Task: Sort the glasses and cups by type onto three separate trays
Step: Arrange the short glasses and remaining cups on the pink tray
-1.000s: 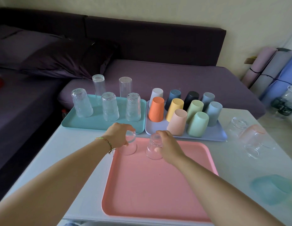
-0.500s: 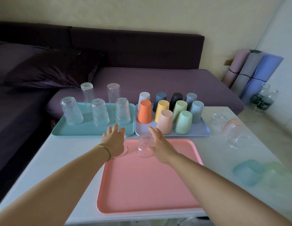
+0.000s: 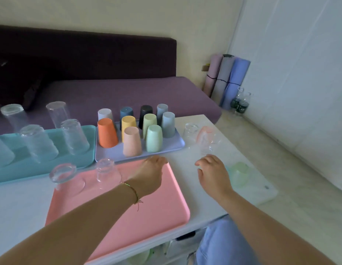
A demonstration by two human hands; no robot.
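Note:
Two small clear glasses [image 3: 62,174] [image 3: 106,171] stand upside down at the far edge of the pink tray [image 3: 139,213]. Tall clear glasses [image 3: 74,136] stand inverted on the teal tray [image 3: 51,163]. Several coloured plastic cups [image 3: 132,141] fill the lavender tray [image 3: 177,144]. To the right, on the bare table, sit a clear glass [image 3: 191,131], a pink-tinted glass [image 3: 205,133], another clear one [image 3: 212,146] and a green-tinted glass [image 3: 238,174]. My left hand [image 3: 149,175] hovers over the pink tray's far right corner, fingers relaxed, holding nothing. My right hand [image 3: 214,173] hovers over the table just short of the loose glasses, also holding nothing.
The white table [image 3: 204,188] ends close to my right, where the floor begins. A purple sofa [image 3: 128,92] runs behind the trays. Rolled mats [image 3: 227,81] and bottles [image 3: 239,104] stand in the far corner.
Both hands have let go of the two small glasses on the pink tray and moved right toward the loose glasses. My view has swung to the right.

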